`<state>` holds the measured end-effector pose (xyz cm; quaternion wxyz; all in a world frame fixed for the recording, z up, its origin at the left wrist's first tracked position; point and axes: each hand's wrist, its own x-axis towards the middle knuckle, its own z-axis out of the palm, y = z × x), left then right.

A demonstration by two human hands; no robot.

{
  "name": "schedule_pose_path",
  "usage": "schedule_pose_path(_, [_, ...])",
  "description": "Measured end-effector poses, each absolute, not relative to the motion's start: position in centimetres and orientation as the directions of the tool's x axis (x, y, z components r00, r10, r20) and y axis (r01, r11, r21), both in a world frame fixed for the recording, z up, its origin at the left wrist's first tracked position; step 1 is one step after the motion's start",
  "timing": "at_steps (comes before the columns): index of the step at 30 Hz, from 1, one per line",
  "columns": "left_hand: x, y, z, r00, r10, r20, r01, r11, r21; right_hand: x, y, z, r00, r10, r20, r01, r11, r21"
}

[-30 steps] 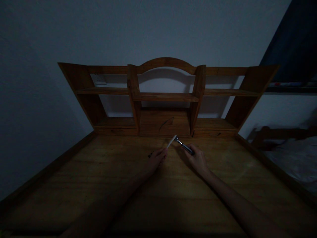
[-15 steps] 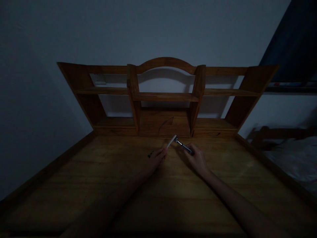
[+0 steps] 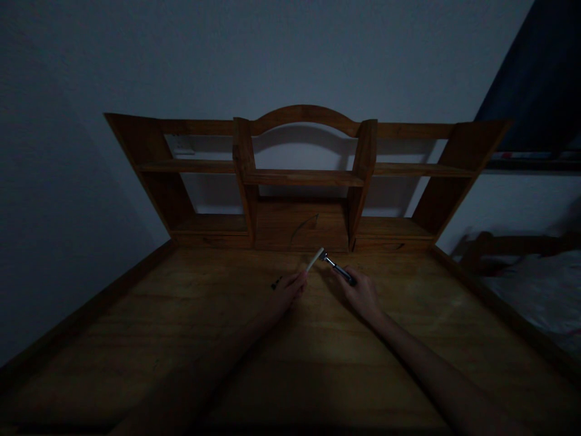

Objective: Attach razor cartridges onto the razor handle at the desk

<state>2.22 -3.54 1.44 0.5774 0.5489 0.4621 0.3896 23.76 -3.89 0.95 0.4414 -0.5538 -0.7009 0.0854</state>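
My left hand is closed in a pinch around a slim white stick that slants up and to the right; darkness hides its exact kind. My right hand is wrapped around the dark handle of a razor-like tool with a shiny metal neck. The tool's small head meets or nearly meets the far tip of the white stick; I cannot tell if they touch. Some small dark bits show just left of my left hand, partly covered by it.
Both forearms reach over a wooden desktop with raised side edges. A wooden shelf unit stands at its back against the wall. A dark curtain hangs at the upper right, and pale bedding lies beyond the right edge.
Almost nothing differs. Both hands keep their grips, and the stick and the tool stay tip to tip in about the same place.
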Motion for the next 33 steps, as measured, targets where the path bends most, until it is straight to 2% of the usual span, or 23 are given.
schedule_pose_path(5, [2.15,-3.65,1.45,0.306,0.949,-0.072,0.033,0.065,0.997,23.76,-3.84,0.83,0.008,0.849,0.528,0.713,0.366,-0.598])
schedule_pose_path(17, [2.19,-3.54,1.19,0.297,0.947,-0.122,0.012,0.124,0.992,23.93,-3.90,0.88,0.001,0.849,0.529,0.728,0.362,-0.582])
schedule_pose_path(21, [2.18,-3.58,1.22,0.302,0.948,-0.096,-0.001,0.101,0.995,23.92,-3.81,0.71,0.000,0.851,0.526,0.717,0.366,-0.593])
schedule_pose_path(33, [2.14,-3.67,1.56,0.300,0.950,-0.090,0.043,0.081,0.996,23.75,-4.02,1.02,-0.001,0.854,0.520,0.710,0.367,-0.601])
